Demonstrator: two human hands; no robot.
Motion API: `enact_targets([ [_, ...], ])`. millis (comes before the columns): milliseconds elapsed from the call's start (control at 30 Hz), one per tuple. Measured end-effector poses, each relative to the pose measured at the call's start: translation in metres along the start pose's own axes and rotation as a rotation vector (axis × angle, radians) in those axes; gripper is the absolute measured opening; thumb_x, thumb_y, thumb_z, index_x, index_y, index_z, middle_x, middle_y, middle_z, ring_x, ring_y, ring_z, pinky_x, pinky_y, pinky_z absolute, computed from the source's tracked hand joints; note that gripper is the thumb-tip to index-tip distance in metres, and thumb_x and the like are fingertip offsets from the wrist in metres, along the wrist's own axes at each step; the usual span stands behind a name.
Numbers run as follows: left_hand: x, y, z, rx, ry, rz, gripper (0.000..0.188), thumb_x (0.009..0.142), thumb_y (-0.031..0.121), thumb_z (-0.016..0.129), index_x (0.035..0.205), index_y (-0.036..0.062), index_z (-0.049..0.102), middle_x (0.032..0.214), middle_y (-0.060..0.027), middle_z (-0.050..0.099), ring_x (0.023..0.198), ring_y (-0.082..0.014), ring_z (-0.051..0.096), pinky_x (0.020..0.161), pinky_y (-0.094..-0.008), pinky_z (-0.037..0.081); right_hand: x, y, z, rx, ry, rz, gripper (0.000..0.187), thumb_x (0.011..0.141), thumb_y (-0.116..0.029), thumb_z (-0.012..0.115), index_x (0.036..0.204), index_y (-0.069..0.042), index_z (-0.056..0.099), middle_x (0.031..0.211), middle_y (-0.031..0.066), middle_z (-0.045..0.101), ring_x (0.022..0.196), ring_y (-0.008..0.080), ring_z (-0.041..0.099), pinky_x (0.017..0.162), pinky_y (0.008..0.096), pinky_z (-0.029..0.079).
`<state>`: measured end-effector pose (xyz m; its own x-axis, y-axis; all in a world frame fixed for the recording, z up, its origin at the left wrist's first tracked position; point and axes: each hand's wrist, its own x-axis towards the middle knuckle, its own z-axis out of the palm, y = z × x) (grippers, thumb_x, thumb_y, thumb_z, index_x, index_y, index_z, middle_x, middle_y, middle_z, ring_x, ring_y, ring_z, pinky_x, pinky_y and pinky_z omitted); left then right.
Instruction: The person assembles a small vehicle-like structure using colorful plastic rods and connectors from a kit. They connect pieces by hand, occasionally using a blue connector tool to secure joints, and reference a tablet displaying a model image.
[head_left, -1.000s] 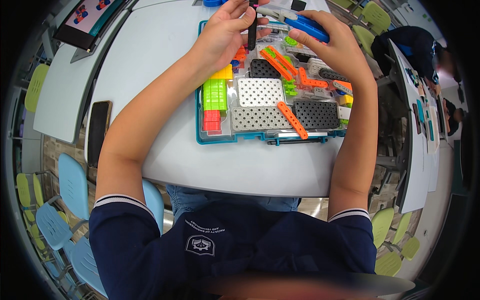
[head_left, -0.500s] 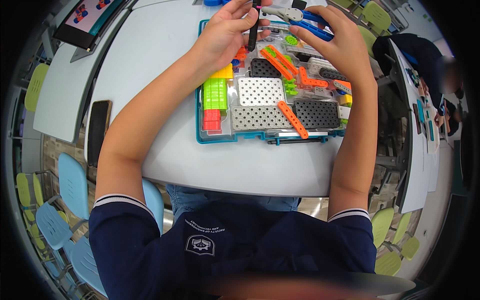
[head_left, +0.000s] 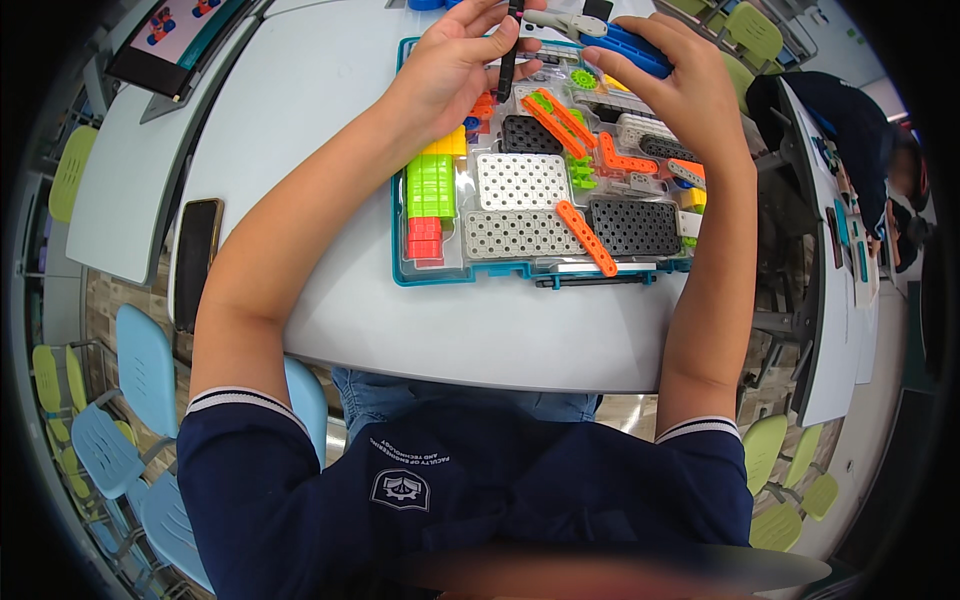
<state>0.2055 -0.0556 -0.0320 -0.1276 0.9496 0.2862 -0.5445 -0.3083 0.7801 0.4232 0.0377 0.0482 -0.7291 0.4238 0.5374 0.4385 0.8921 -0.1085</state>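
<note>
In my left hand (head_left: pixel 448 72), near the top of the view, is a narrow black bar (head_left: pixel 509 62), upright between the thumb and fingers. My right hand (head_left: pixel 692 88) grips the blue handles of grey-jawed pliers (head_left: pixel 627 47). The grey jaws reach left to the upper part of the bar; exactly what they bite on is too small to tell. Below both hands lies a teal-rimmed case (head_left: pixel 398 225) of plastic building parts. It holds a white perforated plate (head_left: pixel 521 183), a dark perforated plate (head_left: pixel 633 228) and lime blocks (head_left: pixel 430 186). A loose orange strip (head_left: pixel 586 238) lies across the plates.
A phone (head_left: pixel 198 262) rests by the table's left edge. Beyond it, a screen (head_left: pixel 172 45) shows pictures of a model. Blue chairs (head_left: pixel 146 365) stand at the left. Another person (head_left: pixel 835 125) leans over a table at the right.
The blue handles of the pliers have come together as my right fingers squeezed them. My left hand and the black bar have stayed nearly still.
</note>
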Motion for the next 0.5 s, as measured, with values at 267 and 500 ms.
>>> enact_targets([
  [267,0.001,-0.002,-0.002,-0.01,-0.017,0.0,0.057,0.103,0.003,0.055,0.156,0.005,0.034,0.144,-0.0083,0.053,0.114,-0.0176,0.06,0.095,-0.0336,0.054,0.0,-0.006,-0.006,0.079,0.042,-0.019,0.047,0.077,-0.034,0.087,0.102,0.004,0.076,0.09,0.0189,0.072,0.081,0.0322,0.071,0.074,0.0379,0.055],
  [500,0.001,-0.002,-0.002,-0.023,-0.024,0.007,0.06,0.102,0.003,0.056,0.156,0.0049,0.032,0.143,-0.0083,0.052,0.114,-0.0186,0.06,0.094,-0.0346,0.055,0.002,-0.01,-0.007,0.115,0.064,-0.057,0.049,0.075,-0.029,0.089,0.108,0.004,0.075,0.092,0.0178,0.071,0.084,0.0313,0.069,0.075,0.0371,0.054],
])
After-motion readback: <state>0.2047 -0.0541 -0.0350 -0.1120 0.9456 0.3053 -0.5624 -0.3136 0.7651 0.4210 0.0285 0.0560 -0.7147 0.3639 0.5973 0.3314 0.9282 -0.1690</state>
